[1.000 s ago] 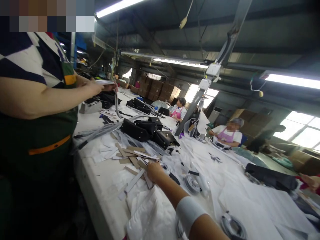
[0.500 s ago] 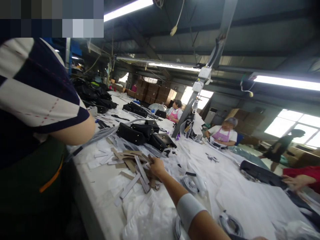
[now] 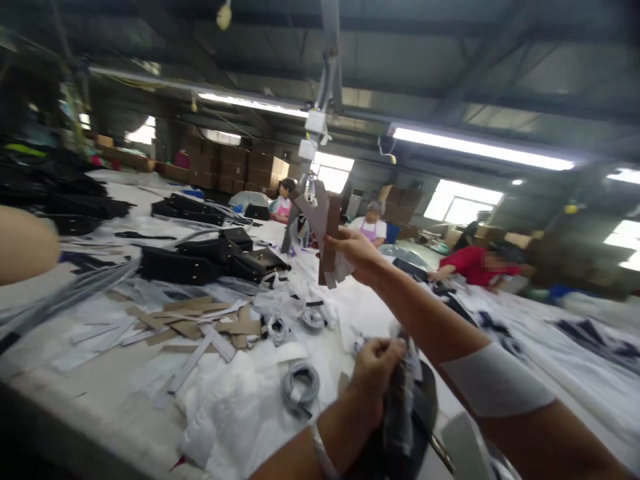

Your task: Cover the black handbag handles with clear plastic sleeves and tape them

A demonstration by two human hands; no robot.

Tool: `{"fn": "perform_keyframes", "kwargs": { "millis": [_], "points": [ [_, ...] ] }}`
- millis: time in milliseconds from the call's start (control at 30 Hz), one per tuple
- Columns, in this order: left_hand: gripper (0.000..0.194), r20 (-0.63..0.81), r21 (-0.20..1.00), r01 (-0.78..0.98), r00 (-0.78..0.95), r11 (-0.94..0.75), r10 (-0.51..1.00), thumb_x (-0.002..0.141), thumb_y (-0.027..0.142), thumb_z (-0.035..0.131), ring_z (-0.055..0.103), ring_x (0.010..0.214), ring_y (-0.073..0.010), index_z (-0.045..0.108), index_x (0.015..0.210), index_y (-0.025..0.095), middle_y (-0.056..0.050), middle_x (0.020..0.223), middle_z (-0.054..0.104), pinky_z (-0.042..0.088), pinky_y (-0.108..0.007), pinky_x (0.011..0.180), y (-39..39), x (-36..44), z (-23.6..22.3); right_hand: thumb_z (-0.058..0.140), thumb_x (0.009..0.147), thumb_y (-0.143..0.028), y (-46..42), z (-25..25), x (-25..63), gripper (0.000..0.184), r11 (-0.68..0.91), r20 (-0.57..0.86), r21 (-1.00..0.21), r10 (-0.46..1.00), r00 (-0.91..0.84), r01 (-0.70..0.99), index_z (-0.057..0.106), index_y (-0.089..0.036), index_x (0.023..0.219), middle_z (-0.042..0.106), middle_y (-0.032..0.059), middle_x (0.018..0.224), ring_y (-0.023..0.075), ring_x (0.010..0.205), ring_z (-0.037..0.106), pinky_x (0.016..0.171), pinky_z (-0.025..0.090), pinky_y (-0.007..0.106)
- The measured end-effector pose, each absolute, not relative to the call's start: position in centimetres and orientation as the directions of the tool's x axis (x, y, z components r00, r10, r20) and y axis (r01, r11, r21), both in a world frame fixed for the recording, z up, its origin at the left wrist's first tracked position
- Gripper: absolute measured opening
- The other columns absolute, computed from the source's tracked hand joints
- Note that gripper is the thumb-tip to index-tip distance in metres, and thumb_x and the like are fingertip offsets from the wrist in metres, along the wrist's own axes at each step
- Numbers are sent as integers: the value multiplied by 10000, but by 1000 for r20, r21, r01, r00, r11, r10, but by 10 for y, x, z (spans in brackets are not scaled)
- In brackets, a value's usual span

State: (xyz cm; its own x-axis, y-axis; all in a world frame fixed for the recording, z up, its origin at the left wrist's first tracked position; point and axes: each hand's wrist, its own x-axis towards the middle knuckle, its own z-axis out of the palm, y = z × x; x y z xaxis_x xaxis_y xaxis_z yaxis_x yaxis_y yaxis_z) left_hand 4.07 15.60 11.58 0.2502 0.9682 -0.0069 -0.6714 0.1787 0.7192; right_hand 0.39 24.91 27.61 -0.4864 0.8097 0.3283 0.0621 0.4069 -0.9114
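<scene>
We find the work part-way, in our judgement: one bundle of flat brown and grey card strips (image 3: 331, 230) is in hand and clear of the desk (image 3: 107, 397), while a loose, criss-crossed pile of brown and white card strips (image 3: 186, 329) lies uncollected near the desk's near left edge. The bundle is well apart from the black, smooth-surfaced bag (image 3: 426, 400) at the near edge; we see no strip from the bundle touching that bag. Whether the bag is itself finished we cannot tell, as much of it is covered or out of view.

We note that the right hand (image 3: 359, 250) is extended over the desk towards its far edge. Its fingers are drawn narrow, thumb against fingertips, pinching the bundle by its side; the strips stand roughly upright and fan slightly. We cannot count them.

The left hand (image 3: 373, 370) is low at the near edge. Its fingers are closed on a dark strap wrapped in clear plastic (image 3: 401, 407), which lies against the bag; the gap between finger and thumb is small. Whether the bag rests on the desk we cannot tell.

Between the pile and the left hand we record a coiled grey band (image 3: 314, 383) on crumpled white sheeting (image 3: 227, 417).
</scene>
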Motion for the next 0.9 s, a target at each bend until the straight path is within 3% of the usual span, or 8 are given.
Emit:
{"fn": "perform_keyframes", "kwargs": {
  "millis": [67, 167, 333, 500, 567, 667, 800, 900],
  "points": [
    [295, -9, 736, -661, 208, 147, 978, 785, 388, 763, 548, 530, -96, 659, 847, 119, 25, 635, 606, 430, -214, 520, 152, 42, 112, 646, 816, -274, 232, 287, 73, 208, 448, 405, -893, 837, -369, 36, 653, -159, 989, 721, 22, 856, 142, 712, 668, 650, 538, 259],
    [322, 12, 752, -649, 187, 114, 982, 726, 401, 809, 539, 539, -79, 665, 814, 127, 39, 619, 616, 405, -186, 515, 150, 30, 116, 629, 798, -282, 199, 272, 171, 263, 468, 459, -868, 884, -87, 166, 633, -177, 1038, 711, 30, 911, 149, 744, 666, 663, 543, 265],
    [324, 31, 798, -602, 89, 29, 996, 678, 371, 847, 588, 602, -78, 677, 829, 141, 45, 692, 664, 463, -160, 583, 138, 7, 142, 566, 828, -289, 151, 171, 264, 252, 178, 275, -903, 939, 207, 391, 630, -156, 1032, 694, 47, 854, 145, 631, 652, 564, 543, 249],
    [394, 3, 901, -433, 74, 30, 997, 611, 412, 879, 531, 494, -57, 661, 814, 155, 66, 631, 611, 430, -129, 433, 132, 0, 162, 539, 801, -165, 135, 51, 265, 281, -77, 46, -865, 972, 231, 496, 647, -131, 1059, 726, 54, 764, 199, 637, 705, 570, 568, 283],
    [417, -10, 929, -370, 50, 28, 999, 581, 418, 892, 506, 465, -50, 655, 806, 159, 76, 608, 584, 417, -119, 400, 134, -2, 165, 608, 754, -133, 131, 20, 259, 470, -122, 28, -821, 967, 253, 558, 584, -116, 1224, 743, 117, 980, 259, 904, 716, 778, 572, 345],
    [411, -33, 954, -298, 44, 44, 999, 580, 407, 893, 471, 420, -40, 644, 798, 163, 86, 572, 548, 373, -107, 349, 134, -5, 165, 594, 774, -101, 123, -4, 256, 570, -137, 76, -740, 956, 285, 658, 503, -80, 1336, 585, 201, 1333, 294, 1274, 523, 1046, 414, 366],
    [404, -91, 957, -271, 55, 102, 994, 585, 405, 891, 485, 402, -46, 626, 781, 171, 85, 551, 546, 386, -108, 341, 124, -2, 164, 531, 895, -225, 114, -13, 253, 300, -165, 87, -640, 955, 285, 750, 618, -112, 1159, 663, 176, 1195, 281, 1151, 608, 971, 442, 315],
    [415, -98, 951, -287, 73, 115, 992, 574, 408, 896, 546, 440, -61, 636, 801, 178, 71, 586, 599, 451, -117, 387, 115, 8, 166, 561, 904, -404, 120, -17, 247, 339, -236, 37, -563, 950, 309, 792, 633, -121, 1076, 701, 176, 1086, 313, 1063, 651, 872, 484, 352]
  ]
}}
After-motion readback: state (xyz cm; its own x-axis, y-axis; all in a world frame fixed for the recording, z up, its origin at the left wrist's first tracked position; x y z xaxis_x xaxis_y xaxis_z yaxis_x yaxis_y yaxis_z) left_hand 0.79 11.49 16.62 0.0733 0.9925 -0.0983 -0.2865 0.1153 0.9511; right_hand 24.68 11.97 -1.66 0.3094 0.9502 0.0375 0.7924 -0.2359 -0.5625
